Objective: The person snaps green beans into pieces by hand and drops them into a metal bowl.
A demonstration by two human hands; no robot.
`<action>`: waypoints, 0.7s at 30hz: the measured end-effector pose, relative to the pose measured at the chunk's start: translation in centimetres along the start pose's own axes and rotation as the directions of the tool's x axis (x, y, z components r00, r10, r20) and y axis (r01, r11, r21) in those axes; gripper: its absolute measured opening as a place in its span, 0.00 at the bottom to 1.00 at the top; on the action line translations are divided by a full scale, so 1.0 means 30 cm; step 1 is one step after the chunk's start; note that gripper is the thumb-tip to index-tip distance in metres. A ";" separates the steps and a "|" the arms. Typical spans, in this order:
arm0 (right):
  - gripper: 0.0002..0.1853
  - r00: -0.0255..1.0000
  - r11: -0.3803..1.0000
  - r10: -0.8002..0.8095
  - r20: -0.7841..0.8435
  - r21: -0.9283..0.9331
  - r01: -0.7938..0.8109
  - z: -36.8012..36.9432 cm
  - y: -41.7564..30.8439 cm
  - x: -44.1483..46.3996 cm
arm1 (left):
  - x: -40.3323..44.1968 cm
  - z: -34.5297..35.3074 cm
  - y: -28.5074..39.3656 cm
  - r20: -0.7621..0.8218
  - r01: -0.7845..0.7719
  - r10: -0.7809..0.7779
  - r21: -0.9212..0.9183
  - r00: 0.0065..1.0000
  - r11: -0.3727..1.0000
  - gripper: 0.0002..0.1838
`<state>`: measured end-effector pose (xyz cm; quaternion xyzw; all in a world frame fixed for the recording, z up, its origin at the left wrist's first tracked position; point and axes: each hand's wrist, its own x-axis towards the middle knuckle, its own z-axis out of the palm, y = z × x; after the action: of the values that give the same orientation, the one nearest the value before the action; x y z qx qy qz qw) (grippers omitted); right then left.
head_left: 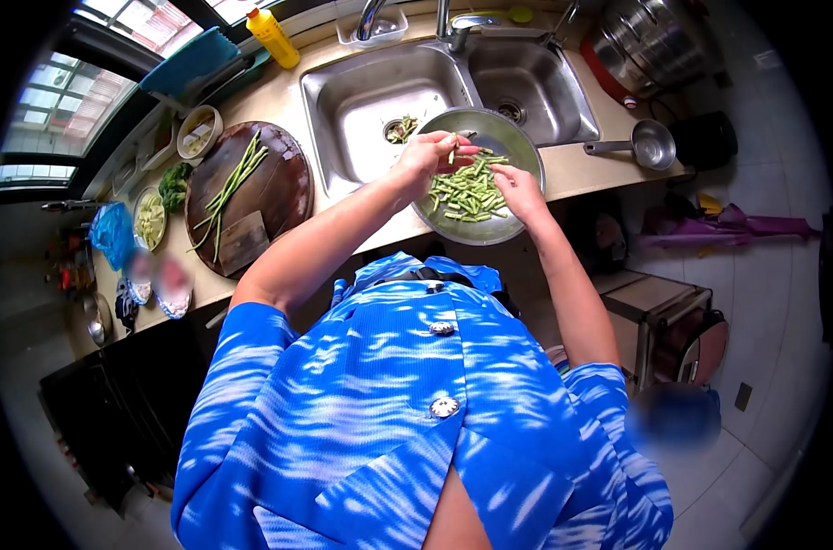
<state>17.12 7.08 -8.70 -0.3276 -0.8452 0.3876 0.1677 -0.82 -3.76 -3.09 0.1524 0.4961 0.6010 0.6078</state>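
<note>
My left hand is over the metal bowl, its fingers closed on a piece of green bean. At the bowl's right side, my right hand hovers low over the cut green beans, with fingers slightly apart and nothing visible in them. Short bean pieces are heaped in the bowl, which rests at the front edge of the sink. On the round wooden chopping board to the left lie whole long beans beside a cleaver.
The double steel sink has green scraps at its left drain. A saucepan and a big steamer pot stand on the right. A yellow bottle is behind. Broccoli and a plate of sliced vegetables sit left.
</note>
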 end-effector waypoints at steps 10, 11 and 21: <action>0.14 0.913 0.655 0.166 0.371 0.651 -0.384 -0.011 -0.257 0.011 | 0.007 0.035 -0.042 -0.020 0.025 -0.026 -0.039 0.999 0.999 0.05; 0.11 0.923 0.603 0.198 0.329 0.702 -0.380 0.000 -0.250 0.012 | 0.008 0.034 -0.053 -0.036 -0.005 0.004 -0.034 0.999 0.999 0.07; 0.07 0.986 0.979 -0.125 0.112 -0.149 0.141 -0.081 -0.278 -0.002 | 0.001 0.002 -0.074 0.174 -0.304 0.396 0.906 0.902 0.293 0.21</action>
<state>14.93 4.31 -0.76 -0.2625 -0.9004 0.3242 0.1236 0.50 -4.22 -4.83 0.5417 0.7229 0.3470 0.2521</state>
